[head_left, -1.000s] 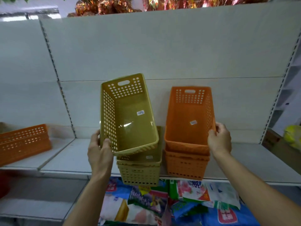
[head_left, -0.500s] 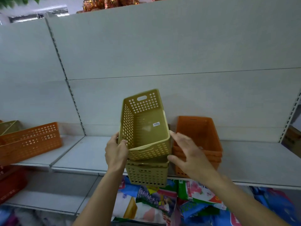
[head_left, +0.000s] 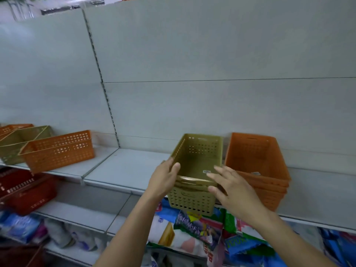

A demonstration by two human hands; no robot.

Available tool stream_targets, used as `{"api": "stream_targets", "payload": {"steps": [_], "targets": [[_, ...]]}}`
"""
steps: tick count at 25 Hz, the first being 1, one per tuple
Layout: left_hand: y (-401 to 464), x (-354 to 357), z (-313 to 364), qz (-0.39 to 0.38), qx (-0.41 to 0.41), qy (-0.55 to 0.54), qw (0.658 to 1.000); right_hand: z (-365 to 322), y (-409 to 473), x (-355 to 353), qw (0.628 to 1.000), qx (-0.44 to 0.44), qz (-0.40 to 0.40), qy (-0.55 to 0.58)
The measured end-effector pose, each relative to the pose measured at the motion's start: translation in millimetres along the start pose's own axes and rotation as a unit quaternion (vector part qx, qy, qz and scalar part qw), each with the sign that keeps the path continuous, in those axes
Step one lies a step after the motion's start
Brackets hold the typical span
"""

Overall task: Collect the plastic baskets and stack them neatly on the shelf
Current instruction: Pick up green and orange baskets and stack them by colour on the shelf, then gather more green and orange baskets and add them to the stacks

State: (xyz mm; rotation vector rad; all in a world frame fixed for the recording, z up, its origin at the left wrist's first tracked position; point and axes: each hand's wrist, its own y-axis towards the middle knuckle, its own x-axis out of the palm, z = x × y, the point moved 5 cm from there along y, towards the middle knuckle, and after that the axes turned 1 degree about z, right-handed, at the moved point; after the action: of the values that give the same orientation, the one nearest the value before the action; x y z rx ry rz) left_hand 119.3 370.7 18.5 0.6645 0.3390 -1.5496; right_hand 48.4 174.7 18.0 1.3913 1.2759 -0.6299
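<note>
Your left hand [head_left: 163, 180] grips the left rim of the olive basket stack [head_left: 194, 174] at the front edge of the shelf [head_left: 125, 168]. Your right hand [head_left: 233, 189] hovers open-fingered over the stack's right front corner, holding nothing. The orange basket stack [head_left: 258, 162] sits just right of the olive stack.

Single head-worn wide-angle view, looking forward and down, close to white shelf [head_left: 125, 168]; both forearms enter from 6 o'clock; back panel [head_left: 212, 54] fills 12 o'clock.
</note>
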Motion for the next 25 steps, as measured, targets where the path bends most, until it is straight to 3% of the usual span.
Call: {"api": "stream_targets", "payload": {"steps": [3,9,14,21,25], "targets": [[-17,1,-19,0.002,0.022,0.068,0.997,-18,-3,10,1.0,0.0,0.014,-0.026],[-85,-53,-65,0.134,0.088,0.187,0.969,-107,-14,56,0.992,-0.041,0.108,0.054],[-124,-156,-172,0.164,0.012,0.127,0.978,-219,8,140,0.974,-0.007,0.057,0.22],[-141,-333,-312,0.165,-0.071,0.164,0.97,-407,71,244,0.961,0.015,-0.03,0.274],[-124,-394,-365,0.172,-0.094,0.122,0.973,-467,119,275,0.951,0.031,-0.055,0.304]]}}
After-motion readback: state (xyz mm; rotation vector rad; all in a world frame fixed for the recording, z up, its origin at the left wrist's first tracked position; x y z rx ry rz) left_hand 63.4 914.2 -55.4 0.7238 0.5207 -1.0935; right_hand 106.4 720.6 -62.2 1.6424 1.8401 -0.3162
